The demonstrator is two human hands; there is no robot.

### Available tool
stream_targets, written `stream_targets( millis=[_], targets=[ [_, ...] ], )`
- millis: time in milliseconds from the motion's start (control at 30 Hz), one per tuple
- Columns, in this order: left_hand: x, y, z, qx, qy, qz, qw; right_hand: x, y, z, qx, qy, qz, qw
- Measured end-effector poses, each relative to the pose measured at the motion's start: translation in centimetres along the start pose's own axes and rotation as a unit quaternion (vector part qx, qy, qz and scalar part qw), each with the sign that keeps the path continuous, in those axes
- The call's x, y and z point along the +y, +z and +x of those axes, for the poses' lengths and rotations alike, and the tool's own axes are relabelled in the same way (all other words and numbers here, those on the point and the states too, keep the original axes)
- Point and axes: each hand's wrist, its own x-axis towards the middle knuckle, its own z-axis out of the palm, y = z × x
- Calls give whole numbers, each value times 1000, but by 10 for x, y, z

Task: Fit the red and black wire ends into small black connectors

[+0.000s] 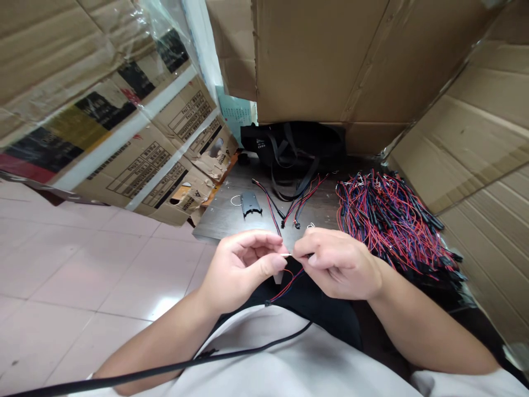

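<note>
Close together over the table's front edge, both hands are closed on parts of a wire piece. My left hand [248, 266] pinches a thin white wire end [286, 255] between thumb and fingers. My right hand [336, 262] grips the other side, on a small dark part mostly hidden by its fingers. Red and blue wires [289, 285] hang below the hands to a small black connector [268, 302] near my lap. Beyond the hands lie a few loose wire harnesses [294, 208] with black connectors and a dark grey plastic part [250, 203] with a white loop.
A large heap of red, blue and black wire harnesses [388, 220] covers the table's right side. A black bag [297, 144] lies at the back. Cardboard [314, 60] stands behind and right; cardboard [165, 138] also stands left. A black cable [231, 352] crosses my lap.
</note>
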Motion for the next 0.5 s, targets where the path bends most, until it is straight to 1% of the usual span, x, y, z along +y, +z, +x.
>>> stream_targets(
  millis=[100,167,267,500],
  targets=[
    [0,-3,-2,-31,-24,35,999,-1,0,-2,-2,3,-14,1000],
    [1,-3,-2,-44,-24,66,997,0,1,-3,-6,4,-16,1000],
    [2,-2,-1,-38,-16,81,996,0,3,-5,-3,9,-7,1000],
    [-6,-4,-2,-24,-20,52,998,1,9,-4,16,44,31,998]
  ],
)
